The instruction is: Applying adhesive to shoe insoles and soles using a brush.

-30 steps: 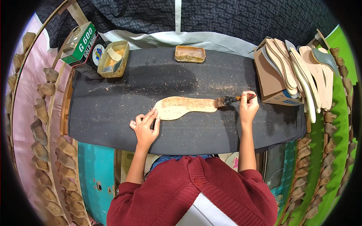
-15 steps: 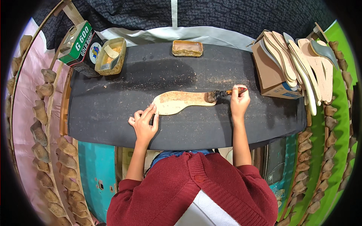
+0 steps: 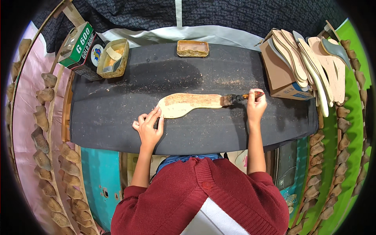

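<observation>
A pale shoe insole (image 3: 188,103) lies flat on the dark cloth, its wide end to the left. Brownish coating covers much of its upper face. My left hand (image 3: 149,126) rests at the wide end, fingers spread, with the index fingertip and thumb touching the insole's edge. Between the fingers and thumb of my right hand (image 3: 256,107) is a brush (image 3: 237,98), held nearly level. Its dark, caked bristles touch the narrow right end of the insole.
At the back left stand a green-and-black metal can (image 3: 80,51) and a glue-stained tray (image 3: 113,58) holding a pale scraper-like piece. A shallow yellowish container (image 3: 193,48) sits at the back middle. A cardboard box (image 3: 282,78) with several insoles (image 3: 313,64) stands at right. Wooden-looking shoe forms (image 3: 41,117) line both sides.
My right hand has moved to the right with the brush, whose bristles now reach the insole's narrow end. My left hand stays in place on the insole.
</observation>
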The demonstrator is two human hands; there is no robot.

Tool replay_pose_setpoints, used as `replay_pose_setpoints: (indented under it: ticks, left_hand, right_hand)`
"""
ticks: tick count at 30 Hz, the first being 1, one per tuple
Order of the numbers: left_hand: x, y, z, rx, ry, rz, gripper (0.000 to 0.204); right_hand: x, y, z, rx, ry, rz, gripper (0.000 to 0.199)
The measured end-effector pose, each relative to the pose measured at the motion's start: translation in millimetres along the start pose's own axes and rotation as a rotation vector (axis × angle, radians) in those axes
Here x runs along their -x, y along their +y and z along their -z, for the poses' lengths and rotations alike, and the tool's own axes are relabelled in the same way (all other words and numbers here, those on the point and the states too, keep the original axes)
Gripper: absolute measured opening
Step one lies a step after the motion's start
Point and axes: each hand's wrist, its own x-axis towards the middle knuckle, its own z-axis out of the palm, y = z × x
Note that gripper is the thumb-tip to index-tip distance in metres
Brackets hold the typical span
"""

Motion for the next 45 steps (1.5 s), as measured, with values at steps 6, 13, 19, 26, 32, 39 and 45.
replay_pose_setpoints:
  ticks: [6,13,19,26,32,39,45]
  left_hand:
    - [-1,3,1,0.008,0.005,-0.003,0.022]
    - [1,1,1,0.001,0.005,0.012,0.022]
    - [0,1,1,-0.001,0.003,-0.003,0.023]
    - [0,0,2,0.022,-0.058,0.034,0.026]
    - [1,1,5,0.018,-0.051,0.02,0.031]
    - [0,1,5,0.031,-0.057,0.03,0.042]
    - [-2,2,6,0.044,-0.028,0.03,0.047]
  right_hand:
    - [11,-18,-16,-0.141,-0.046,0.013,0.01]
    - [12,3,-10,-0.104,-0.067,0.004,0.008]
    - [14,-10,-2,-0.191,-0.026,-0.073,0.006]
    - [26,-5,-17,-0.102,-0.131,-0.01,0.008]
    - [15,-6,12,0.012,-0.035,-0.001,0.008]
    - [26,-3,-10,-0.111,-0.129,-0.071,0.009]
    - [6,0,17,-0.18,-0.038,-0.154,0.004]
